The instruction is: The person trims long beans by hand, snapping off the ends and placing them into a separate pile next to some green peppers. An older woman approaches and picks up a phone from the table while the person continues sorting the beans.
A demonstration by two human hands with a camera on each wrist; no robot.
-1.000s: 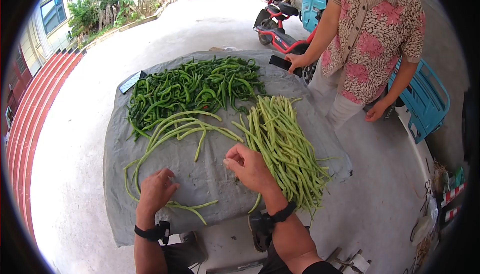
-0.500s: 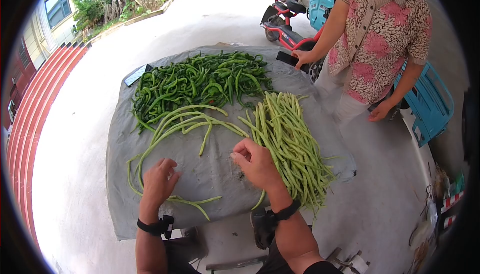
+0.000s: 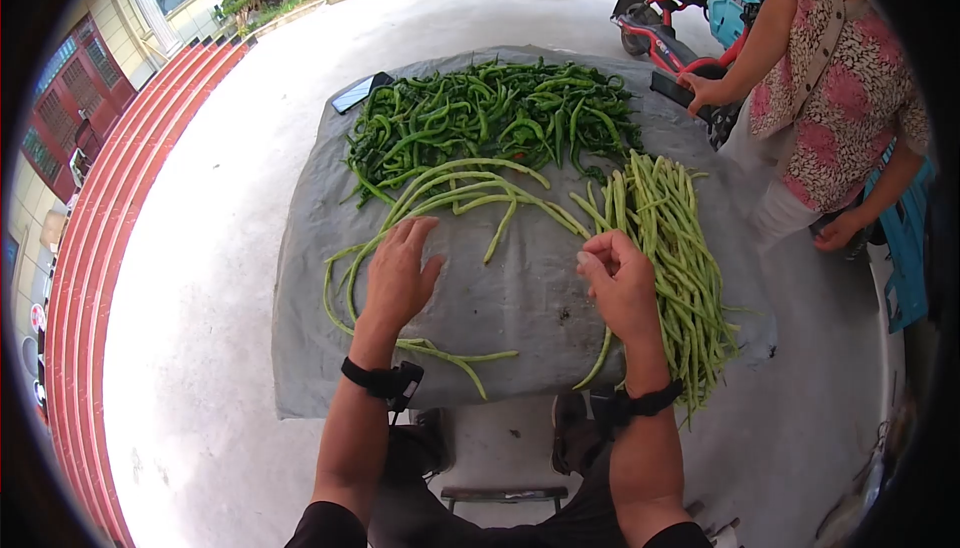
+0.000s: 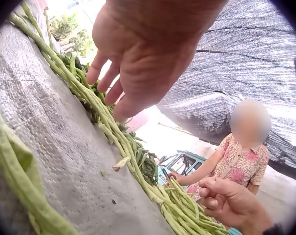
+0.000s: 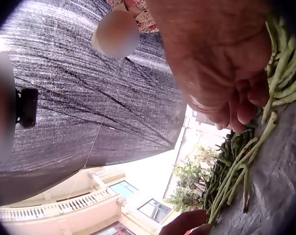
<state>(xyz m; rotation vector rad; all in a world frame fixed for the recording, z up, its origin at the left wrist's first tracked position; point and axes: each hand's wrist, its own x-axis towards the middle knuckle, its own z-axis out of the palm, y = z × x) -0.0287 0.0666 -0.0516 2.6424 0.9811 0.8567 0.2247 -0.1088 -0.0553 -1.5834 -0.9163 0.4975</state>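
Observation:
My left hand (image 3: 398, 273) hangs over the loose long beans (image 3: 440, 186) curving across the grey sheet, its fingers extended and nothing in its grasp. In the left wrist view those fingers (image 4: 109, 81) overlap the bean strands. Beside the big pile of long beans (image 3: 680, 258) is my right hand (image 3: 625, 288), fingers loosely curled, thumb close to the index finger. No object shows between them. More beans (image 3: 455, 356) lie near the left wrist, and a single bean (image 3: 597, 360) lies below the right hand.
Green chili peppers (image 3: 480, 113) form a heap at the back of the grey sheet (image 3: 500, 298). A phone (image 3: 358, 94) lies at its back left corner. Another person (image 3: 840, 88) stands at the right, holding a dark object. Behind is a red scooter (image 3: 675, 43); red steps (image 3: 130, 208) run along the left.
The head view has swung left and down, so the sheet appears further right. My left hand has moved forward over the beans and straightened its fingers. The right hand keeps its loose curl.

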